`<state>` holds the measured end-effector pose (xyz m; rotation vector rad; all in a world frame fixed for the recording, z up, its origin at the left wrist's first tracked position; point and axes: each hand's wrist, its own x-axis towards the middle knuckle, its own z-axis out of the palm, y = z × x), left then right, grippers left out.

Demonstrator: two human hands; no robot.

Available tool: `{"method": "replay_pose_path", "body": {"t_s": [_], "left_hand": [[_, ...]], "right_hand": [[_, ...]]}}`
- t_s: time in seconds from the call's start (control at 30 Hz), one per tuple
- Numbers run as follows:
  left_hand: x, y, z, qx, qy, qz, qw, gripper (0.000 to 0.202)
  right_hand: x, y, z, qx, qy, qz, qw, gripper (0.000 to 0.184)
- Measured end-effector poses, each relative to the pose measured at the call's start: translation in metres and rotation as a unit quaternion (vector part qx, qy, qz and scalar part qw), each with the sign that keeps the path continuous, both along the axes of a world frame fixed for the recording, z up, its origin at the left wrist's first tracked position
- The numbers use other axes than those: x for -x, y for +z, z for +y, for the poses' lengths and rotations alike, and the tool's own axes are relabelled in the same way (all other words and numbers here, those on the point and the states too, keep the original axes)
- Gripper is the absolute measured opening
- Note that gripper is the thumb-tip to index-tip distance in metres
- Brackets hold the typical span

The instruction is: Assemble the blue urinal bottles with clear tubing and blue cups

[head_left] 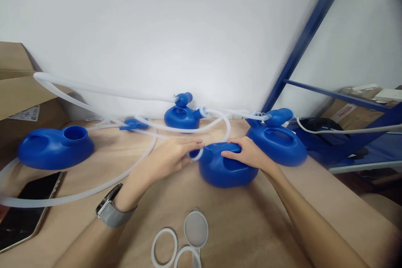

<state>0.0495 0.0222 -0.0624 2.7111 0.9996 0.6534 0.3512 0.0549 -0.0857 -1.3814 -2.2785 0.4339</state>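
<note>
A blue plastic urinal bottle (228,173) lies on the table in front of me, its neck pointing left. My right hand (248,151) grips it from above at the handle, thumb across the top. At the bottle's mouth is a white ring (198,155), and the fingers of my left hand (172,155) are closed on it; the fingertips are partly hidden. Nearer to me lie two loose white rings (153,248) and a round white cap with a tab (196,229).
Other blue bottles stand at left (56,155), back (180,121) and right (279,150). A long clear hose (78,197) loops across the left side, over a phone (34,197). A cardboard box (19,92) stands far left; a blue metal frame (309,33) rises at right.
</note>
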Motion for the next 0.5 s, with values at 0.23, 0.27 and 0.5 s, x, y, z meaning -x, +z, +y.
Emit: {"method": "replay_pose_path", "body": {"t_s": [0.23,0.27,0.5], "left_hand": [[-0.0016,0.0011,0.0028,0.004,0.014,-0.019,1.0,0.056],[-0.0016,0.0011,0.0038,0.008,0.016,-0.022,1.0,0.056],[-0.0026,0.0091,0.0066,0.044,0.039,-0.018,0.998,0.057]], "right_hand": [[0.0016,0.0023,-0.0012,0.012,0.001,-0.004,1.0,0.044],[0.0017,0.0028,-0.0014,0.014,0.002,-0.004,1.0,0.043],[0.0016,0.0041,-0.0023,0.01,0.007,0.002,1.0,0.043]]}}
